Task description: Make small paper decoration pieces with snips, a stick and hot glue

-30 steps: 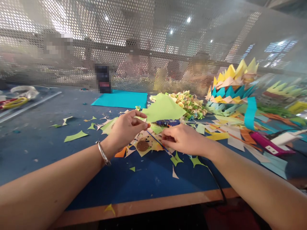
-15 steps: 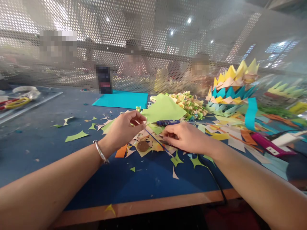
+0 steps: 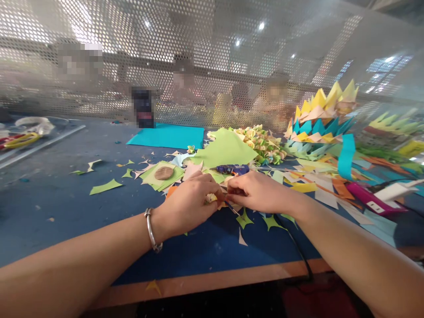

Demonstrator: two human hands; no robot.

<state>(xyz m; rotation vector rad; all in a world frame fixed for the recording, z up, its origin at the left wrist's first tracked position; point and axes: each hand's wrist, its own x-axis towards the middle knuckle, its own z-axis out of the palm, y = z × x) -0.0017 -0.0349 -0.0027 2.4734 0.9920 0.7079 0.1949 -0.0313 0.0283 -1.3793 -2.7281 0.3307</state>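
My left hand (image 3: 195, 201), with a silver bangle at its wrist, has its fingers pinched together over the paper scraps. Its fingertips almost meet those of my right hand (image 3: 253, 190), which are curled and closed. What either pinch holds is hidden. A thin blue stick (image 3: 232, 207) slants out below the fingertips toward me; its upper end is covered. Just behind the hands lies a dark blue pen-like tool (image 3: 232, 169). A large light green paper sheet (image 3: 225, 150) rests beyond it. A brown round disc (image 3: 164, 173) sits on stacked green paper (image 3: 149, 177) left of my hands.
Behind the green sheet is a heap of small folded paper pieces (image 3: 261, 143). Zigzag paper crowns (image 3: 321, 121) are stacked at back right, near a magenta power strip (image 3: 372, 198) and a black cable (image 3: 300, 249). Blue paper (image 3: 168, 136) lies before a perforated screen (image 3: 212, 75).
My left hand has moved right and toward me, up to my right hand. It now covers much of the blue stick, while the disc on the green paper has come into view.
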